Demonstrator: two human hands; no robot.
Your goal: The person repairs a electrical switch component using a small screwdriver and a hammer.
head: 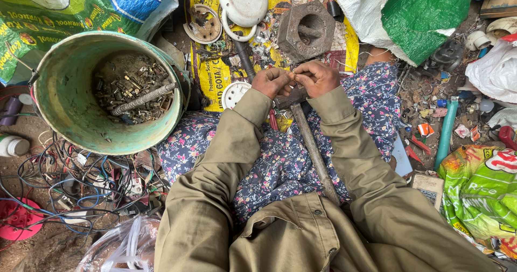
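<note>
Pinching a small, indistinct scrap piece (292,78), left hand (272,82) and right hand (318,78) met above the hammer (309,140); separating parts appeared underway.

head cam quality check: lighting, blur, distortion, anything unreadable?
Head view: soft, even daylight, no hard shadows or glare; sharp throughout, no motion blur; slight wide-angle stretch at the edges. Left hand and right hand meet fingertip to fingertip, hiding whatever small piece is between them; green bucket interior shaded but legible.

Green printed sack (81,8) top left; green-yellow bag (479,191) lower right
</note>
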